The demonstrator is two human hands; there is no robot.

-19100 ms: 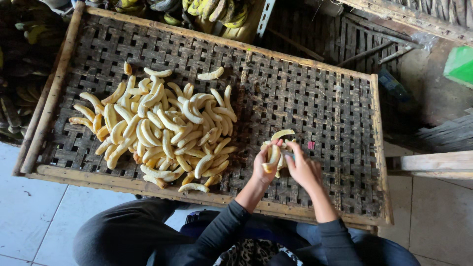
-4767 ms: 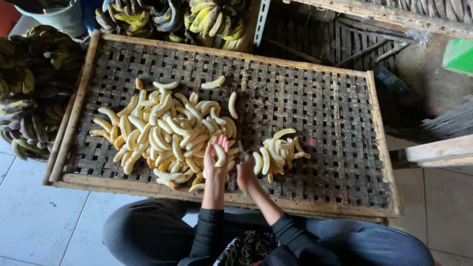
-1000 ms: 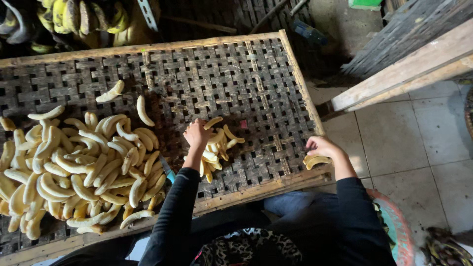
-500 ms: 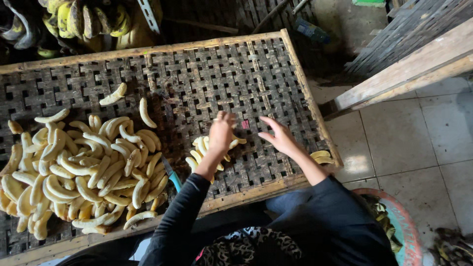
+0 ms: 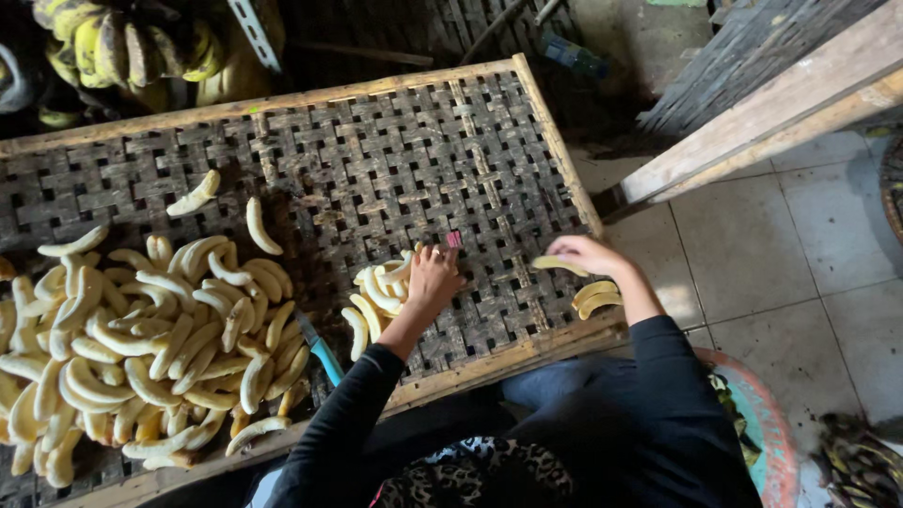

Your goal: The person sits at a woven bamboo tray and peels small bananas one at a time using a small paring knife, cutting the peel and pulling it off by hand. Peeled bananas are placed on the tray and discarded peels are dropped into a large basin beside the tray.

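Left hand (image 5: 435, 279) rests flat, fingers spread, grip apart, on a small pile of peeled bananas (image 5: 378, 293) mid woven tray (image 5: 395, 150). Right hand (image 5: 585, 254) has its grip pinched on one peeled banana (image 5: 557, 265) near the tray's right edge; two more bananas (image 5: 596, 297) lie just below it by the frame. Big banana heap (image 5: 141, 339) sits left, blue-handled tool (image 5: 322, 350) beside it. Unpeeled bunches (image 5: 122, 47) far left.

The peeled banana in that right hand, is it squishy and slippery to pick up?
Probably. The peeled banana has bare, pale flesh, so it likely bruises and slips. The right hand pinches it lightly. Its curve should stop it rolling on the woven tray.
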